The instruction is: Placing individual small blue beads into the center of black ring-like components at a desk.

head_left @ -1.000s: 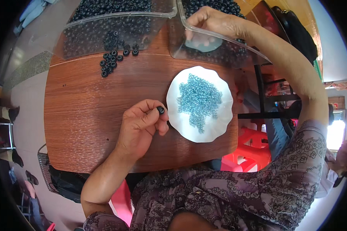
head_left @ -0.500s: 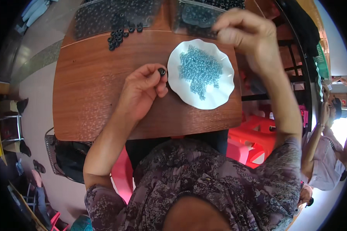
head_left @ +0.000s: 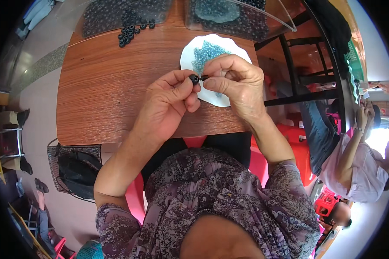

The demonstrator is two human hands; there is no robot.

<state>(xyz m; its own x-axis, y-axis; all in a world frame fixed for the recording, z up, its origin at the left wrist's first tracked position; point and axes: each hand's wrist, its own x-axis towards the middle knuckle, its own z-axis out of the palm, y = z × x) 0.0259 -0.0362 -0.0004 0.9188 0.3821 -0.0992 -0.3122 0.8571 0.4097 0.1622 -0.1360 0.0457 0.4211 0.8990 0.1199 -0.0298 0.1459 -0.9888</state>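
My left hand (head_left: 166, 101) pinches a small black ring-shaped piece (head_left: 194, 79) between thumb and forefinger, its round opening showing. Close against it, my right hand (head_left: 242, 86) is closed on a small dark piece (head_left: 203, 78) held at the fingertips; most of that piece is hidden. Beneath the right hand lies a white wavy-edged plate (head_left: 186, 54) bearing a heap of tiny clear blue pieces (head_left: 206, 51). Several loose black ring-shaped pieces (head_left: 127, 34) are gathered on the wooden table (head_left: 103, 86), left of the plate.
Two clear plastic containers stand at the table's far edge: a left one (head_left: 103, 19) and a right one (head_left: 246, 30), both with many black pieces. A black bag (head_left: 78, 172) lies on a chair at left. Red stools (head_left: 296, 140) and another person (head_left: 354, 168) are at right.
My right hand has come down and left from near the right container to the black piece in my left hand. It now covers part of the plate.
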